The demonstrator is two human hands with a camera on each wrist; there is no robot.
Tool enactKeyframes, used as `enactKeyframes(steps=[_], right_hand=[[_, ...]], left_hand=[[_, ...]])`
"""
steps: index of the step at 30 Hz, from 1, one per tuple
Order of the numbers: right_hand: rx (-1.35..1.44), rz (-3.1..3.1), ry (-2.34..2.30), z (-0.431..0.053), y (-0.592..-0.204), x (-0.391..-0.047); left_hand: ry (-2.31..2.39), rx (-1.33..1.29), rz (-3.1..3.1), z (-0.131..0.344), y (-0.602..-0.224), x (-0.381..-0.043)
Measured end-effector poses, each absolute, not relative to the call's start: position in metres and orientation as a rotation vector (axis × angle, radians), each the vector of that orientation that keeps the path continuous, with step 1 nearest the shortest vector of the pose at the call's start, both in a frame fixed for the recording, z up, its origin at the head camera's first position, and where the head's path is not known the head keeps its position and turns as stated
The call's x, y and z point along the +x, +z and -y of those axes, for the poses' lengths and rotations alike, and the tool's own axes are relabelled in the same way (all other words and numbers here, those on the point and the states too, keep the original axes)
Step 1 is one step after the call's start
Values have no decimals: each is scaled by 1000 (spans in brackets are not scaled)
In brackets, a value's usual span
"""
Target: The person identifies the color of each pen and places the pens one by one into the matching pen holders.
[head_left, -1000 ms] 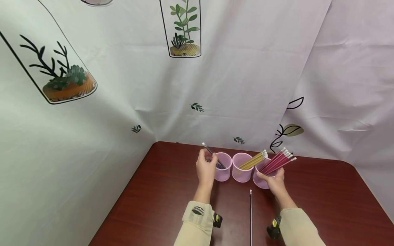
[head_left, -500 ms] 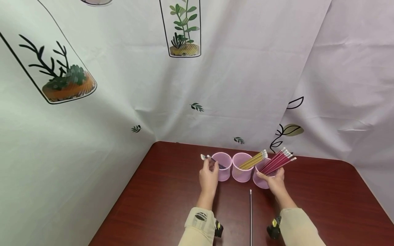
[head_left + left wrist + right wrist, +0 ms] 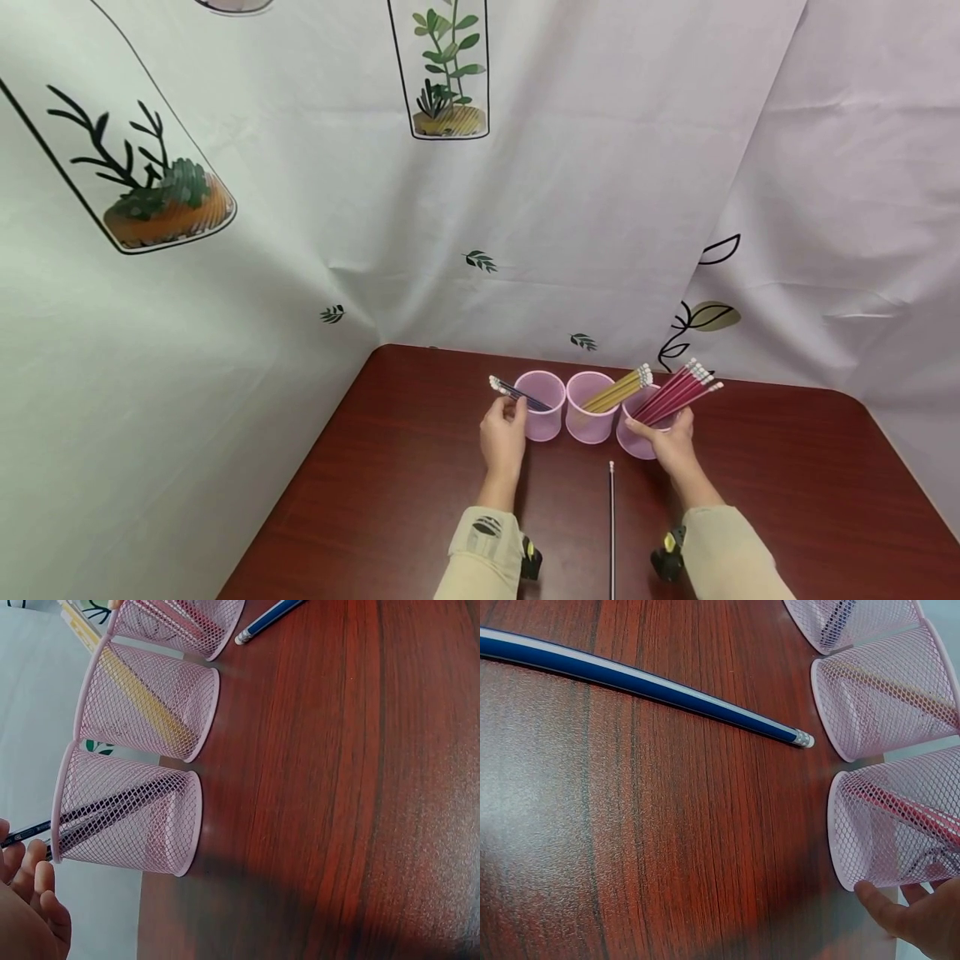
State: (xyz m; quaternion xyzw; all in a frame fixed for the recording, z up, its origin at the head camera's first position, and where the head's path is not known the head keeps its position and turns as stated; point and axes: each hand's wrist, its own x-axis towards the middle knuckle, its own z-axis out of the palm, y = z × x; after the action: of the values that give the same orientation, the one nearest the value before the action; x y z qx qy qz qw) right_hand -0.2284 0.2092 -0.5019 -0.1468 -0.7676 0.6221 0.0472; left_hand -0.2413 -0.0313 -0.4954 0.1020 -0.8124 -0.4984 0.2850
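Three pink mesh pencil cups stand in a row. Dark blue pencils (image 3: 528, 398) lean leftward in the left pencil cup (image 3: 542, 427). Beside its rim is my left hand (image 3: 501, 442), its loosely bent fingers close to the pencils' eraser ends; in the left wrist view the fingertips (image 3: 45, 877) are near the rim, and contact is hard to tell. My right hand (image 3: 671, 446) holds the right pencil cup (image 3: 636, 440), thumb on the near side and fingers round its right. Magenta pencils (image 3: 671, 396) fill that cup and lean right.
Yellow pencils (image 3: 618, 392) lean in the middle pencil cup (image 3: 588, 427). One blue-and-white striped pencil (image 3: 667, 690) lies on the dark red wooden table (image 3: 375, 500), between the forearms. A printed white curtain (image 3: 600, 208) hangs behind the table's far edge.
My left hand has lowered the dark pencil it held upright, which now leans with the others in the left cup, and the fingers have drawn back slightly. The right hand has stayed put.
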Motion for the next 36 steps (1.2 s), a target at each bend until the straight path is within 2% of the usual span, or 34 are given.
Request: enactKeyframes(steps=[10,23,26,32,36], right_hand=[[-452,2329,1866,-210,-504,-230],[-452,2351,1871,-209,-504,-228],[-456,2345,1870,-209,-504,-229],[-453,2329,1877,-209,-504,-229],[-446,2318,1890,-210,-503,-229]], left_hand=[[-1436,342,2168,35,-496,-244],[-1313,383,2273,32,-497,-240],[-1232,202,2321,22,-495,-235],[-941,-404,2662,-5,-500,-223],[-682,-575,2904,-21,-508,-216]])
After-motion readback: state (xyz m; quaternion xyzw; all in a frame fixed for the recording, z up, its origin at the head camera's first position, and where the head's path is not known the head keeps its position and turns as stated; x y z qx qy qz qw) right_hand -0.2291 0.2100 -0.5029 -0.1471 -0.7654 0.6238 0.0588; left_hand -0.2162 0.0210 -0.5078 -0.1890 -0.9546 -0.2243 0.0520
